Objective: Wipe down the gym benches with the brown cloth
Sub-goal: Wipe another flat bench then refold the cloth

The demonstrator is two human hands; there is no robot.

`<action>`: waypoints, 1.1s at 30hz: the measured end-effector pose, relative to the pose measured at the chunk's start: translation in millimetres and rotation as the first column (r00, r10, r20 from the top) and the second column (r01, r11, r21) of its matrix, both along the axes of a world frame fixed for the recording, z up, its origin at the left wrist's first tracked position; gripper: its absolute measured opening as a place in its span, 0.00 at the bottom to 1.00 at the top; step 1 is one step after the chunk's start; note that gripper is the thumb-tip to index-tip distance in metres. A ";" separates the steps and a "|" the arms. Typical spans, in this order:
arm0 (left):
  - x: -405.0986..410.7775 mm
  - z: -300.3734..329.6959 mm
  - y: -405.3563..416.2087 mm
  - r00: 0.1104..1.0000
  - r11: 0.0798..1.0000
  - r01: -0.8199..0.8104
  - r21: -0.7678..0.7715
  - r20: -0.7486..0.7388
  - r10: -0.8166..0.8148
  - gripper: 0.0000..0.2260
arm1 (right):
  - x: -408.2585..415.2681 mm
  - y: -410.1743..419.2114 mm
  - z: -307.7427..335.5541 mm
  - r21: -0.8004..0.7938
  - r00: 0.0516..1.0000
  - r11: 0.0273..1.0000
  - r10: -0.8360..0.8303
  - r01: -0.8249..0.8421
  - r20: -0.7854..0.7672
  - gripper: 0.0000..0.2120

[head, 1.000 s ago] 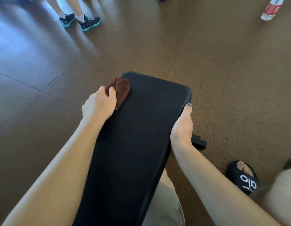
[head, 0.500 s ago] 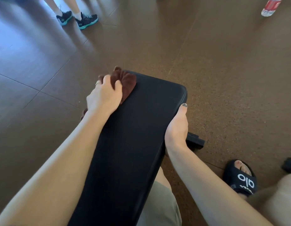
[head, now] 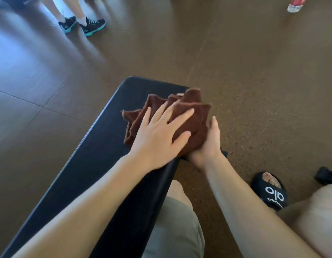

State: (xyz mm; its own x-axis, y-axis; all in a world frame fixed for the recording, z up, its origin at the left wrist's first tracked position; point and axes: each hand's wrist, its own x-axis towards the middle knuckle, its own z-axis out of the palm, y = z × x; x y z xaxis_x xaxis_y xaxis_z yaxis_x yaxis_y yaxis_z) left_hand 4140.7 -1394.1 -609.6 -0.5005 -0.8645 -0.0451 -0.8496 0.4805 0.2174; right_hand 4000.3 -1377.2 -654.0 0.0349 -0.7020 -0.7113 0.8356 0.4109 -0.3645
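- The crumpled brown cloth [head: 187, 116] lay on the far right end of the long black padded bench [head: 98, 157].
- The left hand [head: 161, 136] pressed flat on it, fingers straight.
- The right hand [head: 208, 144] cupped the cloth's right edge from below.

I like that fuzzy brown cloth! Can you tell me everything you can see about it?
The brown cloth is dark reddish-brown and looks soft, like terry towel, with stitched edges. It lies crumpled in loose folds with pointed corners sticking up, near the far end of the black bench, spilling over its right edge. The left hand rests flat on top with fingers spread. The right hand cups it from the side at the bench edge.
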 end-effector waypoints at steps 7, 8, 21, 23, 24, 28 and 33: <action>51.5 6.8 86.6 0.996 0.999 0.037 0.016 0.076 -0.038 0.25 | 5.1 -1.5 -2.3 -0.024 0.993 0.995 0.098 -0.100 -0.064 0.38; 42.7 6.3 78.3 0.997 0.999 0.052 0.006 0.064 -0.052 0.25 | 3.3 -1.9 -3.3 -0.030 0.990 0.992 0.120 -0.123 -0.072 0.39; -21.9 7.6 -128.3 0.987 0.987 -0.161 -0.029 0.016 0.161 0.19 | 0.9 -8.6 -9.9 -0.125 0.995 0.987 0.101 -0.097 0.021 0.39; -10.1 9.5 -143.5 0.951 0.953 -0.303 -0.020 0.065 0.303 0.20 | 4.7 -10.7 -7.2 -0.101 0.993 0.988 0.115 -0.117 -0.028 0.40; -1.6 10.0 -144.6 0.931 0.933 -0.359 -0.025 0.063 0.360 0.21 | 6.5 -12.3 -5.3 -0.084 0.990 0.988 0.125 -0.130 -0.061 0.39; 31.0 10.3 -134.8 0.838 0.838 -0.545 0.024 -0.025 0.545 0.21 | 11.7 -17.4 4.6 0.011 0.980 0.991 0.136 -0.136 -0.146 0.39; 66.6 7.2 -107.7 0.692 0.694 -0.719 0.041 -0.055 0.720 0.21 | 15.3 -17.4 12.6 0.093 0.959 0.979 0.199 -0.183 -0.203 0.42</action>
State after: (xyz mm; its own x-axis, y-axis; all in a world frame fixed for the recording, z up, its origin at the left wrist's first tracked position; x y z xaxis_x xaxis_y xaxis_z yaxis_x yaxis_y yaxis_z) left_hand 4207.3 -1501.7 -602.5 0.2726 -0.9607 -0.0531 -0.9184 -0.2763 0.2832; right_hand 4015.6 -1394.6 -641.4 0.0079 -0.6431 -0.7657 0.6469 0.5872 -0.4865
